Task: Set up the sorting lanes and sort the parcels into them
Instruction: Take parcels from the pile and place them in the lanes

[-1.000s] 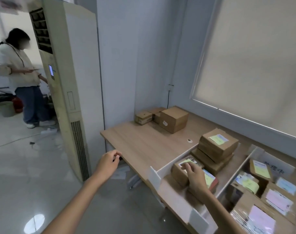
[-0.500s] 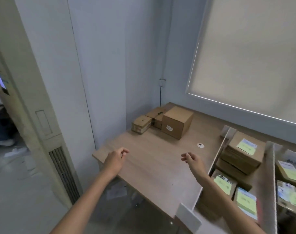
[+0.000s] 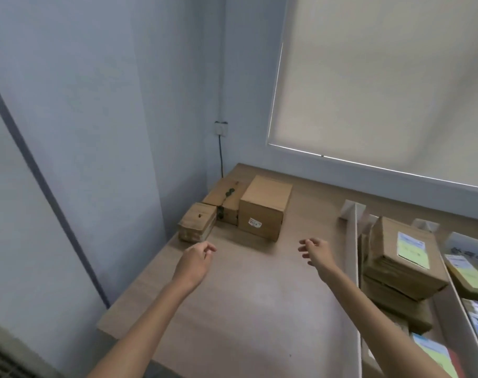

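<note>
Both hands reach farther over the wooden table (image 3: pixel 246 301) than half a second back, nearer the corner boxes. Left hand (image 3: pixel 195 261): fingers loosely curled, empty, just short of small flat box (image 3: pixel 198 222). Tall cardboard box (image 3: pixel 263 207) beside it. Right hand (image 3: pixel 315 252): fingers spread, empty. White divider (image 3: pixel 352 255), then labelled parcels (image 3: pixel 401 257) stacked in the lane.
</note>
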Demonstrator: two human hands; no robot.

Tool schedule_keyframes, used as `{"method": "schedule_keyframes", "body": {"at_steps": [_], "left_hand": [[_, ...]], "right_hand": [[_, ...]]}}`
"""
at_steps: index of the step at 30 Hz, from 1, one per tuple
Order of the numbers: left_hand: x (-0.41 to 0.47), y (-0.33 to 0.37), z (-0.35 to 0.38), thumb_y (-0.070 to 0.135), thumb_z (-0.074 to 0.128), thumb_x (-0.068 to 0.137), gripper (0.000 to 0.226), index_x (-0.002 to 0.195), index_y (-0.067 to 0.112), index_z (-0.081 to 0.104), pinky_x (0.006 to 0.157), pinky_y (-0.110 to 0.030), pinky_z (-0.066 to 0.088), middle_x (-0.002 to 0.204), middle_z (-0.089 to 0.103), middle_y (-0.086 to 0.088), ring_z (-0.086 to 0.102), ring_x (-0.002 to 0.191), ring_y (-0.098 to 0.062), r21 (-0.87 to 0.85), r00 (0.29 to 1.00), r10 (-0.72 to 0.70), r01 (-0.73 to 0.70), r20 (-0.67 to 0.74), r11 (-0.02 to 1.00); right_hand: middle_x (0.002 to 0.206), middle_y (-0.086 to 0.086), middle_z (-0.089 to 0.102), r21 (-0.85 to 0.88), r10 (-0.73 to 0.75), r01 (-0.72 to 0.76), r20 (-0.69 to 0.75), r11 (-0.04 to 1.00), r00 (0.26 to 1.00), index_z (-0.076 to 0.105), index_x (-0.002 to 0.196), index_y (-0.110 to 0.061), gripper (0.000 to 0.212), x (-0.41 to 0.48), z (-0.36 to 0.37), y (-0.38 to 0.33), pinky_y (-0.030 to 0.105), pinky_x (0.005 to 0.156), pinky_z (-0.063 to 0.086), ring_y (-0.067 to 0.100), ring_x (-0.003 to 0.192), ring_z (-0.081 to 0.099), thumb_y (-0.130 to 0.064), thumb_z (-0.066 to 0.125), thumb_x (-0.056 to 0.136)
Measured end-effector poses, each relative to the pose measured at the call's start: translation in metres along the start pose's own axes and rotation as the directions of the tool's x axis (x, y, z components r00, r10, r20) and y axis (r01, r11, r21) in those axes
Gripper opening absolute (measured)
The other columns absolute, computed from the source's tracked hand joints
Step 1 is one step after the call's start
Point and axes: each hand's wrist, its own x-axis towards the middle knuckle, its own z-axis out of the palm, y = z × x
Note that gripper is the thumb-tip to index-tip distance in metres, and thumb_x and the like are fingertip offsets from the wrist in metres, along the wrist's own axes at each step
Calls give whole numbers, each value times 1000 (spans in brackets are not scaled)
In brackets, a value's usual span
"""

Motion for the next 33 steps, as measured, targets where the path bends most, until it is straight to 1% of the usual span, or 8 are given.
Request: {"method": "schedule_keyframes", "body": {"at_steps": [5, 9, 14, 18, 21, 26, 29, 33], "left_hand": [[105, -6, 22, 17, 44, 96, 22, 103, 20, 64, 81, -28, 49, 108, 66, -1, 59, 97, -14, 4, 998, 6, -7, 55, 1000], [183, -11, 44, 18, 43, 97, 21, 105, 21, 62, 67, -12, 37, 107, 62, 4, 53, 90, -5, 22, 994, 26, -28, 110, 999], [265, -29, 67, 20, 44, 97, 21, 109, 24, 60, 77, -20, 42, 109, 60, 5, 53, 95, -6, 32, 983, 7, -13, 182, 999], [306, -45, 77, 19, 44, 96, 19, 106, 26, 60, 80, -26, 47, 107, 62, 5, 56, 96, -9, -7, 979, -35, 37, 201, 999], [317, -59, 81, 18, 44, 97, 20, 105, 26, 60, 82, -30, 50, 106, 61, 6, 56, 95, -9, -28, 972, -62, 70, 227, 997], [315, -69, 71, 16, 45, 96, 20, 106, 25, 61, 83, -35, 50, 102, 62, 5, 59, 94, -14, -126, 962, -87, 123, 257, 984], [314, -65, 57, 15, 49, 95, 16, 105, 20, 60, 82, -29, 47, 102, 62, 0, 58, 102, -18, -211, 969, -59, 112, 241, 971], [302, -41, 27, 24, 58, 91, 35, 123, 14, 49, 84, -28, 45, 114, 56, -6, 54, 115, -25, -342, 947, -52, 165, 318, 925]], "right_hand": [[73, 8, 55, 25, 138, -137, -45, 990, 989, 60, 92, -5, 20, 116, 36, -19, 30, 61, 37, 21, 62, 46, -13, 41, 94], [84, 15, 50, -22, 250, -252, -74, 967, 965, 55, 84, -5, 19, 199, 67, -24, 37, 69, 43, 27, 75, 47, -17, 43, 93], [118, 17, 49, 31, 388, -387, -15, 921, 922, 49, 120, -1, 50, 283, 110, -22, 49, 84, 49, 39, 116, 49, -42, 55, 91], [127, 16, 58, 173, 453, -440, -39, 881, 891, 52, 125, -6, 60, 336, 140, 15, 50, 97, 47, 38, 115, 55, -43, 68, 81], [122, 17, 62, 290, 443, -390, -144, 874, 885, 57, 120, -4, 48, 328, 149, 6, 49, 91, 51, 36, 109, 59, -30, 71, 82], [113, 13, 57, 483, 438, -365, -45, 796, 898, 52, 124, -3, 39, 291, 128, -11, 44, 69, 51, 33, 100, 56, -14, 64, 89], [112, 12, 56, 541, 400, -339, 5, 770, 917, 52, 124, -5, 36, 252, 103, -17, 46, 79, 52, 27, 93, 56, -16, 62, 91], [111, 16, 58, 594, 298, -280, 71, 754, 952, 52, 112, -2, 47, 179, 68, -31, 40, 66, 60, 24, 92, 60, -27, 73, 79]]}}
